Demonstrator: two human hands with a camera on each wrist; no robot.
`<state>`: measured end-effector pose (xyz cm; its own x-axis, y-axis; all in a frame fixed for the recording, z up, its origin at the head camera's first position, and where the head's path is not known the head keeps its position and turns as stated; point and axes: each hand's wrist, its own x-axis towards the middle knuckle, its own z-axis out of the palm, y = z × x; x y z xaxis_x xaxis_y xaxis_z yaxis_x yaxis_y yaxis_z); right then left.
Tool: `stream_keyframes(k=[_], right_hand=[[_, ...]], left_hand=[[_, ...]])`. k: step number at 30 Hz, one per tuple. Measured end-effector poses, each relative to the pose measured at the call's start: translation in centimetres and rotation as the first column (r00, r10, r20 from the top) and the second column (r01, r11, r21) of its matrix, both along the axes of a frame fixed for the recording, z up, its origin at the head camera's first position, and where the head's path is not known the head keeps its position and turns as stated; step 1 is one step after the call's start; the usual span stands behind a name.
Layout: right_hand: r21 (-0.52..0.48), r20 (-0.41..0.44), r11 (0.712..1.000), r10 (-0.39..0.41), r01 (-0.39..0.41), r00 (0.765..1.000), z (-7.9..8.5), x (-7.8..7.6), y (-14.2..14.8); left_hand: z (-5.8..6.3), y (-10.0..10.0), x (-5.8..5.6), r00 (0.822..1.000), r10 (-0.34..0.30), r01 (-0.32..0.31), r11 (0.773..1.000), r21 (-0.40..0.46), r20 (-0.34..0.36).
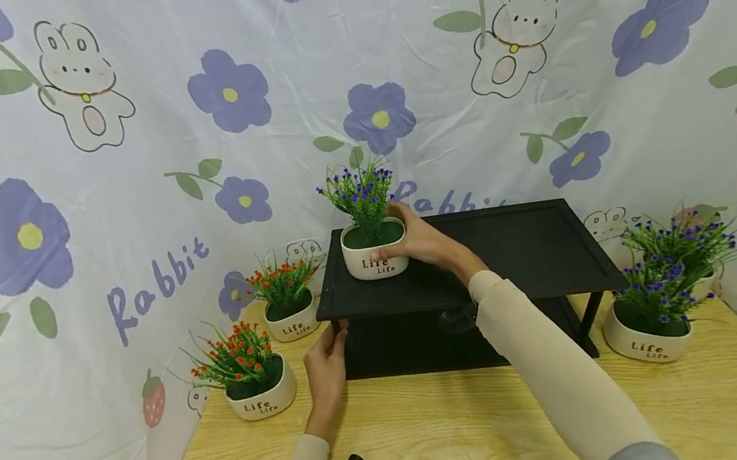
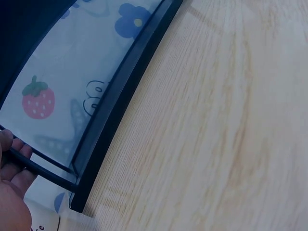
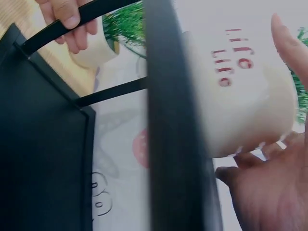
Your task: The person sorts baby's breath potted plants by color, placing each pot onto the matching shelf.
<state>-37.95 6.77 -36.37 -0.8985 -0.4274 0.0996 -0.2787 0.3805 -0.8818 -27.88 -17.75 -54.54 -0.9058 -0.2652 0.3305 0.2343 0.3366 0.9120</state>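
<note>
Shelf edge (image 3: 174, 120) blurred, right-wrist view

Right hand (image 3: 276, 185) holding white pot (image 3: 243, 103)
At left, left hand (image 3: 65, 12) grips black post (image 3: 98, 10); blurred shelf (image 3: 173, 115) perhaps touches pot.

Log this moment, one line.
left hand: grips leg of shelf; right hand: holds blue-flowered pot at shelf top's left end; red-flowered pots: left of shelf

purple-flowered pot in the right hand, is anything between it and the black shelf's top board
Nothing visible does: the right hand grips the pot at the left end of the top board, and no other object shows between pot and board.
</note>
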Motion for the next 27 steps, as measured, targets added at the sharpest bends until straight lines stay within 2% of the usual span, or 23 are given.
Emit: stream_keyframes(k=[7, 10, 14, 21, 27], right_hand=[[-0.085, -0.141, 0.996, 0.007, -0.02, 0.99, 1.6, 0.5, 3.3], [-0.104, -0.236, 0.995, -0.02, -0.005, 0.972, 2.4, 0.9, 5.5], [-0.126, -0.328, 0.991, -0.094, 0.055, 0.94, 3.3, 1.8, 8.7], [-0.141, -0.404, 0.977, -0.202, 0.157, 0.892, 4.6, 4.4, 15.0], [-0.13, -0.422, 0.958, -0.288, 0.257, 0.859, 5.2, 7.2, 20.1]], left_hand=[[0.1, 0.2, 0.0, 1.0, -0.001, 0.001, 1.0, 0.008, 0.003], [0.1, 0.2, 0.0, 1.0, 0.007, -0.007, 1.0, 0.014, 0.005], [0.0, 0.2, -0.1, 1.0, 0.02, -0.02, 1.0, 0.013, 0.003], [0.1, 0.3, -0.2, 1.0, 0.012, -0.012, 1.0, 0.002, -0.004], [0.0, 0.2, -0.2, 1.0, 0.024, -0.024, 1.0, 0.001, 0.008]])
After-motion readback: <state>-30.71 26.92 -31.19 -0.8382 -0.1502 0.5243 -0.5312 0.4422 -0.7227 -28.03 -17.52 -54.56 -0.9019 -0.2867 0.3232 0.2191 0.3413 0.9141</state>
